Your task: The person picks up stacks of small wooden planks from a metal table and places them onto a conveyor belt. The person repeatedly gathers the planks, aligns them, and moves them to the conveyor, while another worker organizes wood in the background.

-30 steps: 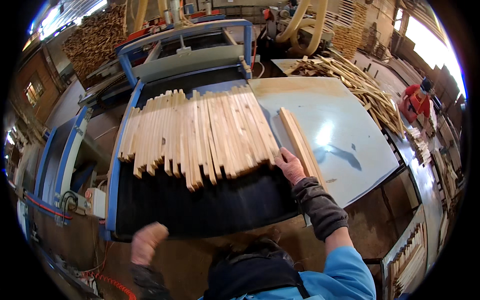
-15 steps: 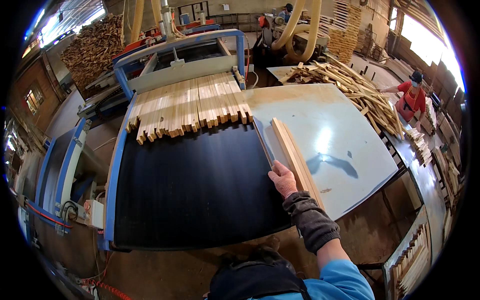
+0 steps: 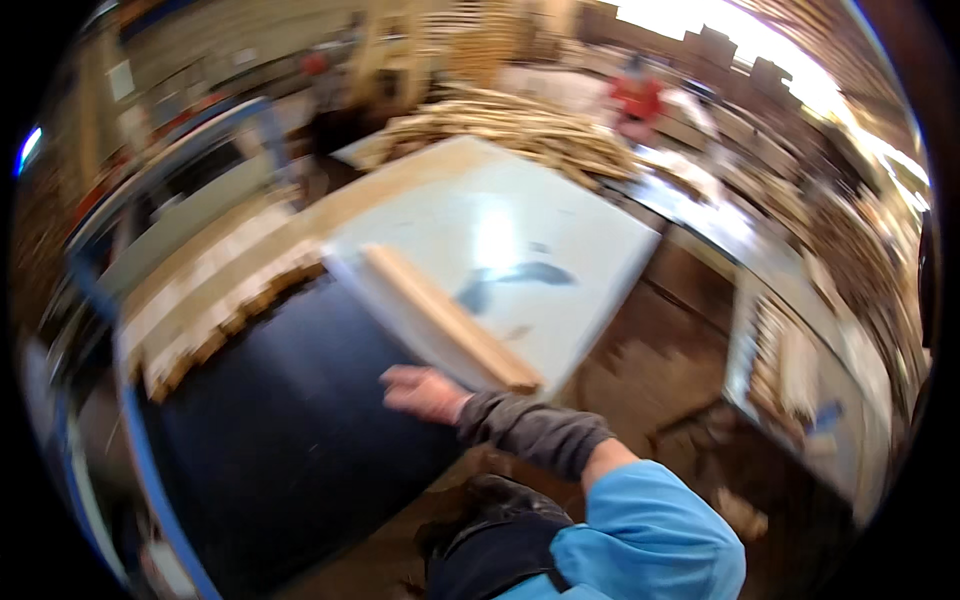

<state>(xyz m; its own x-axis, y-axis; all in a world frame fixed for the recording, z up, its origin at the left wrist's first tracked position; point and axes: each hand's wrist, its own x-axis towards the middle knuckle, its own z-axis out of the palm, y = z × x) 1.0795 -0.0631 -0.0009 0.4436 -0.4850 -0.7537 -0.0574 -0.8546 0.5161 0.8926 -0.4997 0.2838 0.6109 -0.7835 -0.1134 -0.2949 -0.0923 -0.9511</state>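
Observation:
Blurred by motion, my right hand [image 3: 425, 393] reaches in from the lower right above the near right side of the black conveyor belt [image 3: 290, 410]. Its fingers are stretched out to the left, and nothing shows in them. Just beyond the hand, a long wooden strip or narrow stack of strips [image 3: 450, 318] lies along the left edge of the pale metal table [image 3: 560, 215]. A row of wooden strips [image 3: 225, 275] lies side by side at the belt's far end, their near ends uneven. My left hand is out of view.
A blue-framed machine [image 3: 180, 190] spans the belt's far end. Loose wooden strips [image 3: 500, 125] are heaped behind the table. A person in red [image 3: 635, 100] stands beyond the heap. On the right, a bench [image 3: 745, 340] carries more wood pieces.
The view has swung to the right, so the belt and machine sit further left. My right hand has come away from the table's left edge, its fingers now stretched out over the belt.

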